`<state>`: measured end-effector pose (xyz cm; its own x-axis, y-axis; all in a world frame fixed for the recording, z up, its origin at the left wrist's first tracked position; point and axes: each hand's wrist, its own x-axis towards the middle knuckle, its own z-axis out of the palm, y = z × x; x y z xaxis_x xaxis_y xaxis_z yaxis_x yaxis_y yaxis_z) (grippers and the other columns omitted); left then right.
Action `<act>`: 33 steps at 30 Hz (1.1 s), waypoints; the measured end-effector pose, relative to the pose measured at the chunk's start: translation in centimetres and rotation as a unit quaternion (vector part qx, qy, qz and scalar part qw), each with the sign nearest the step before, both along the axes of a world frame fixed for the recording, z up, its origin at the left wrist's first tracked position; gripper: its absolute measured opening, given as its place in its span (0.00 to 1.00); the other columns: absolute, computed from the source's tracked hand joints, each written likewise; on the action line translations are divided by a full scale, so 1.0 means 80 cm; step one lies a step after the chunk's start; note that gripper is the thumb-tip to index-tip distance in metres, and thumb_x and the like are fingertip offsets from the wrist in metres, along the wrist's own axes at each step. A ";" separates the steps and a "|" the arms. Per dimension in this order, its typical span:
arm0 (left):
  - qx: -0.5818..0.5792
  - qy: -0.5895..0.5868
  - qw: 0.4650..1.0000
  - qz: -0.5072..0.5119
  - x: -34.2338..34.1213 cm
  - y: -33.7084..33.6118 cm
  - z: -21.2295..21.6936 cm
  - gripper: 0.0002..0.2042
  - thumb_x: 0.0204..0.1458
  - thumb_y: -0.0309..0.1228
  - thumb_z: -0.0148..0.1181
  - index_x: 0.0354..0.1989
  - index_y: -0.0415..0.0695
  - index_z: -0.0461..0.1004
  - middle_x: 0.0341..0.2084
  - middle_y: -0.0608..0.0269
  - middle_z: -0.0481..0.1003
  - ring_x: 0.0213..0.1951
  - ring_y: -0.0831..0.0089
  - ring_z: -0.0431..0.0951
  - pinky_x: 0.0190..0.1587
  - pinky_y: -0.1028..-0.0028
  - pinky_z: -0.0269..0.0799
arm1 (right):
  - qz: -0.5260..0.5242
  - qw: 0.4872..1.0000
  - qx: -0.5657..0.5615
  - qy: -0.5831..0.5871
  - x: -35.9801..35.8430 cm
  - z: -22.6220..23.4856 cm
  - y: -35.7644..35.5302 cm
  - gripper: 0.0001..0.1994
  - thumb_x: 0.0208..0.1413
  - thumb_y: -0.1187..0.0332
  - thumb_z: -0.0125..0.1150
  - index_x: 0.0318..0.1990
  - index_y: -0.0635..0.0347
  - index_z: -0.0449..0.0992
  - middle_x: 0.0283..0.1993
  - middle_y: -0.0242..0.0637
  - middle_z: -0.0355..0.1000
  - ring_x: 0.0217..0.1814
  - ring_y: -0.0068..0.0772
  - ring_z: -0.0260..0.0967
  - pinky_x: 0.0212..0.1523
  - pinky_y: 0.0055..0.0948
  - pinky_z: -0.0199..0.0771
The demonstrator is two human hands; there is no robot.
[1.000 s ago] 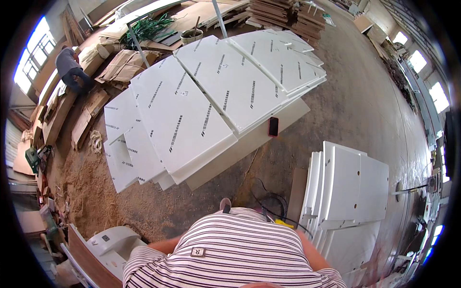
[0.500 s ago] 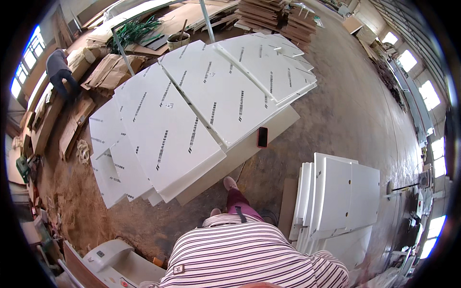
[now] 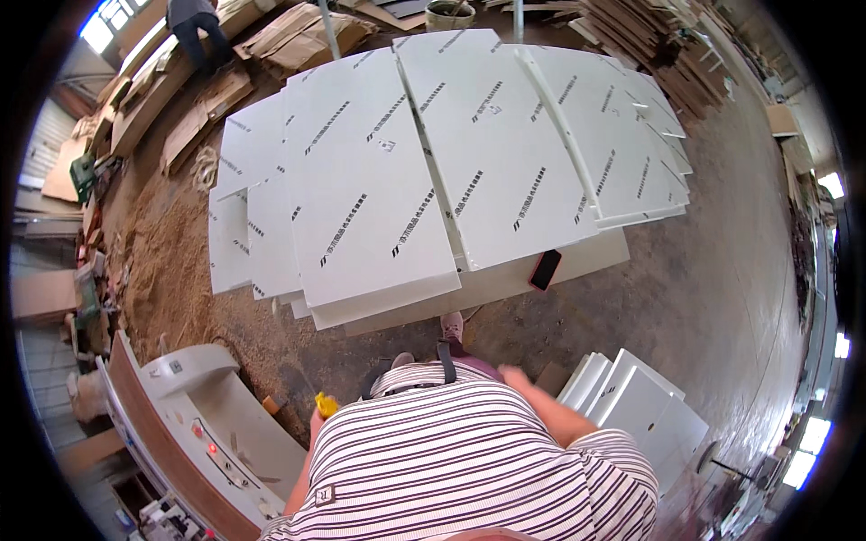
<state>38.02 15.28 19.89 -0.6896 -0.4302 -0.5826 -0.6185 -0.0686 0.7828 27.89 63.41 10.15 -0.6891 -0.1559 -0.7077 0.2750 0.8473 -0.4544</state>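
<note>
At my left side, my left hand (image 3: 317, 422) is closed on a small yellow object (image 3: 327, 405), whose kind I cannot make out. My right hand (image 3: 513, 376) hangs beside my right hip, blurred by motion, so its fingers cannot be read. In front of me lie large white panels (image 3: 361, 180) with printed film, overlapping on a pale base (image 3: 505, 270). A phone in a red case (image 3: 545, 270) rests on that base's near edge, beyond my right hand.
White panels with drilled holes (image 3: 636, 406) are stacked at my right. A white machine with a brown edge (image 3: 212, 370) stands at my left, beside sawdust (image 3: 167, 234) on the floor. Far left, a person (image 3: 194, 27) stands by cardboard and boards (image 3: 298, 32).
My view has turned left, so the panels and phone sit further right in it. Both my hands have come into view, the left one holding the yellow object.
</note>
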 end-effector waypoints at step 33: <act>-0.273 -0.040 0.961 -0.009 -0.074 0.101 0.053 0.16 0.45 0.26 0.60 0.43 0.44 0.64 0.29 0.56 0.70 0.33 0.62 0.74 0.38 0.66 0.68 | -0.170 0.967 -0.190 0.021 -0.377 -0.018 -0.133 0.21 0.42 0.60 0.69 0.37 0.67 0.72 0.37 0.43 0.73 0.36 0.34 0.73 0.27 0.34 0.79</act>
<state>32.11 23.34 24.13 -0.6621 -0.6757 -0.3241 -0.6751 0.3499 0.6495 -2.25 52.80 8.74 -0.7725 -0.1579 -0.6151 0.4839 0.4809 -0.7311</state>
